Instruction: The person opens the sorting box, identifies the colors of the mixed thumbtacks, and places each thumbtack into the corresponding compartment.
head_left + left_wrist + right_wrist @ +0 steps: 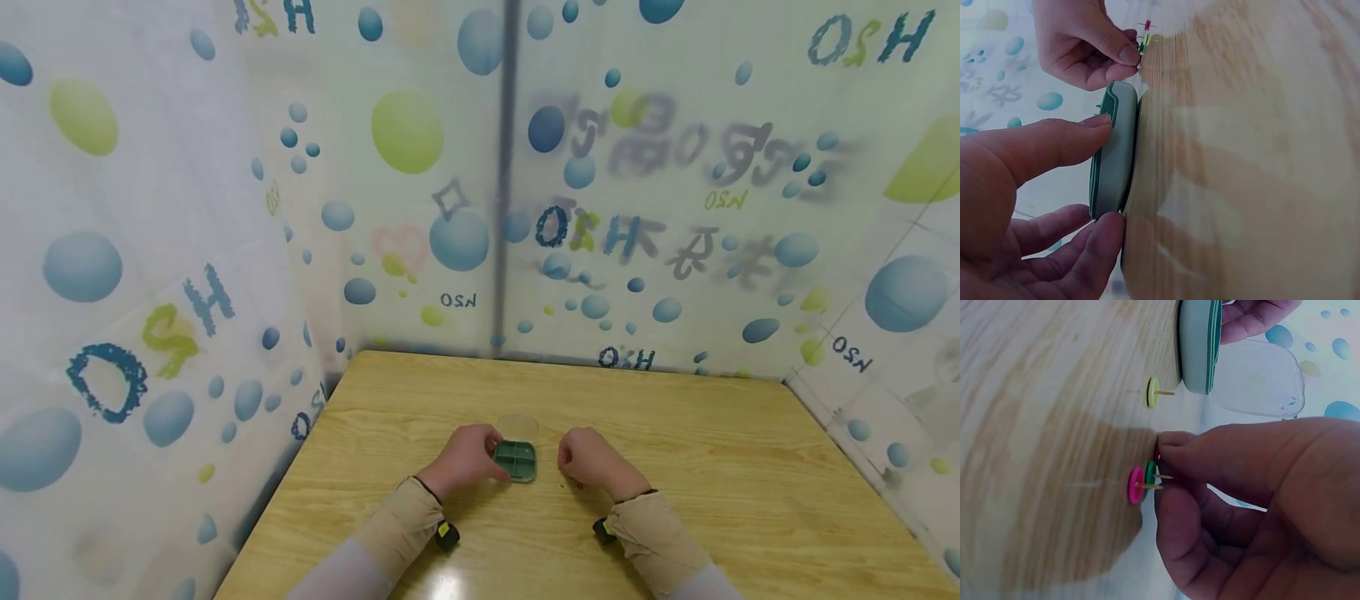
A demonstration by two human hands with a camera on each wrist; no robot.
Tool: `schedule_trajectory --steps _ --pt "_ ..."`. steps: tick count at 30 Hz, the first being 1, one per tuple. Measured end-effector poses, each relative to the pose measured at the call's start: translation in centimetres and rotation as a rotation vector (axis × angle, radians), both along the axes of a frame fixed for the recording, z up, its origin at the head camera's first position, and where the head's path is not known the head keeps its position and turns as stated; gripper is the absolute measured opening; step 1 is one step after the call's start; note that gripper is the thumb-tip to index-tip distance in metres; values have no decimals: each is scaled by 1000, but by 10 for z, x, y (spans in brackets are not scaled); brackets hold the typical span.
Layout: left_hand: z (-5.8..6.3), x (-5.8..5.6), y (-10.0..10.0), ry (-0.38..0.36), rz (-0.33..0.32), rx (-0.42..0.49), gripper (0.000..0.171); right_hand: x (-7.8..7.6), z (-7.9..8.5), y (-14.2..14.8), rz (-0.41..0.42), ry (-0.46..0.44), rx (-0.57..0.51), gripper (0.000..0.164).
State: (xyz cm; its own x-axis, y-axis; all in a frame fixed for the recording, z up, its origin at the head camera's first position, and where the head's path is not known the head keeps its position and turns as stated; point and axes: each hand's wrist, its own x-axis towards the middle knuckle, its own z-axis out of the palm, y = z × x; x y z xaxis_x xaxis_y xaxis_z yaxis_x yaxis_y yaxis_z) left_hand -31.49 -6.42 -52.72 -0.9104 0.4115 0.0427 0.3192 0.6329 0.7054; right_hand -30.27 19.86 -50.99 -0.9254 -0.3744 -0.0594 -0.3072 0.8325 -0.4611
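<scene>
A small green compartment box [515, 461] lies on the wooden table with its clear lid [1260, 378] swung open to the far side. My left hand [467, 454] grips the box, thumb [1060, 142] on its rim and fingers at its near end. To the right of the box, my right hand [592, 460] is low over the table, thumb and forefinger pinched together. A red sliver of a thumbtack [1157, 449] shows at those fingertips. Close by lie a pink thumbtack [1137, 485] and a green thumbtack [1150, 475], pins up. A yellow thumbtack [1153, 392] lies nearer the box.
The wooden table [712, 467] reaches to printed curtains [420, 250] at the back and sides. Each wrist wears a dark camera, the left one [447, 536] and the right one [604, 531] both close above the tabletop.
</scene>
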Motion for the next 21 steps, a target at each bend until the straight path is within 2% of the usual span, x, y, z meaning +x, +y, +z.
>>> schedule_trajectory --steps 15,21 --pt "-2 0 -1 -13 1 10 63 1 -1 0 31 19 -19 25" --pt "0 0 -1 -20 0 8 63 -2 -4 0 -4 -1 -30 25"
